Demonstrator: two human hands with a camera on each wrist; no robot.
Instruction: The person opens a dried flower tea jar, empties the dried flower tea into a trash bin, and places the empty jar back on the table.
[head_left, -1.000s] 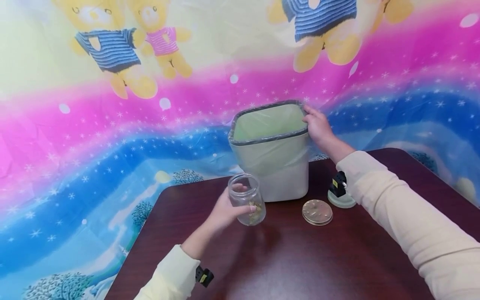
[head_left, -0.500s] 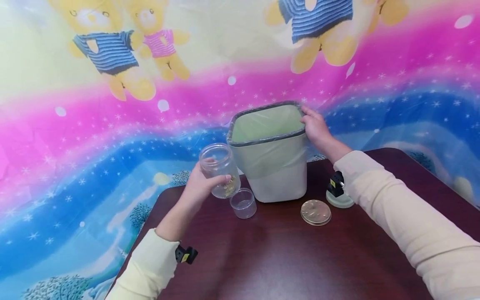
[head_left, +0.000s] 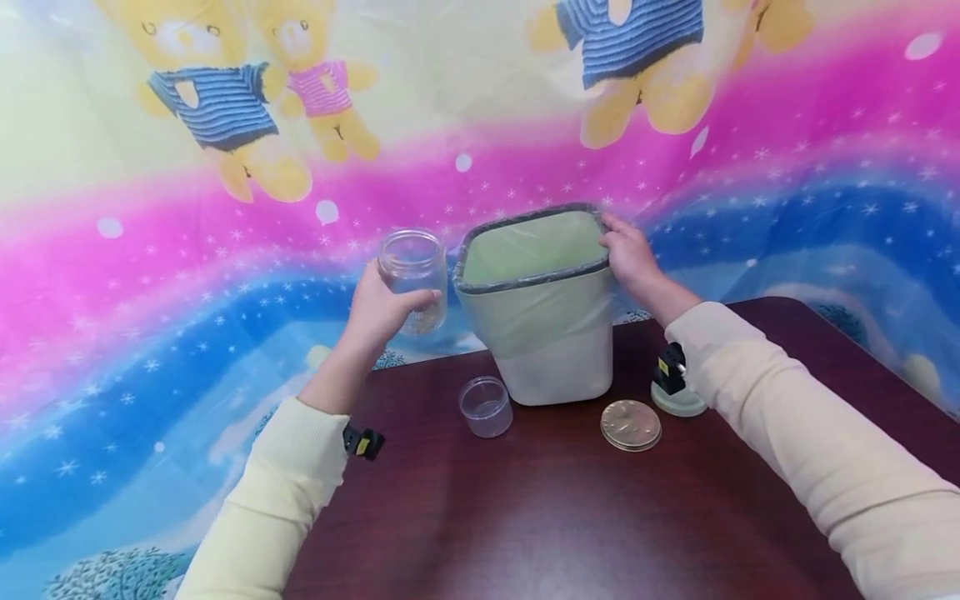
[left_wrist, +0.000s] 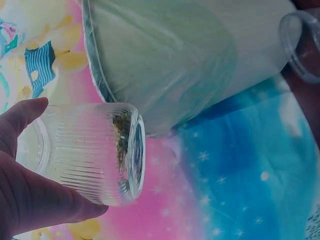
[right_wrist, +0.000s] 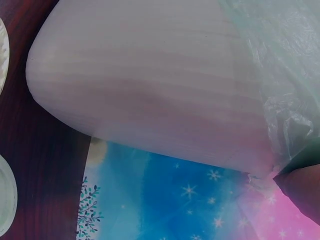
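Note:
My left hand [head_left: 372, 307] holds a clear glass jar [head_left: 414, 267] upright, raised just left of the trash bin's rim. Thumb and fingers wrap its sides, and the mouth is uncovered. In the left wrist view, dried yellow-green bits [left_wrist: 121, 141] lie at the jar's bottom. The pale trash bin [head_left: 558, 354] stands on the table, lined with a thin translucent green bag [head_left: 536, 250] under a grey rim. At the bin's right rear corner my right hand [head_left: 632, 257] grips the rim; its fingers are mostly out of the right wrist view.
On the dark wooden table [head_left: 525, 517], a small clear round container [head_left: 486, 408] stands left of the bin's base. To the right lie a gold lid [head_left: 631, 425] and a pale green round lid [head_left: 678, 402]. A patterned cloth [head_left: 420, 100] hangs behind.
My left hand has carried the jar up and left, from in front of the bin to beside its rim, uncovering the small clear container. The right hand stays on the rim.

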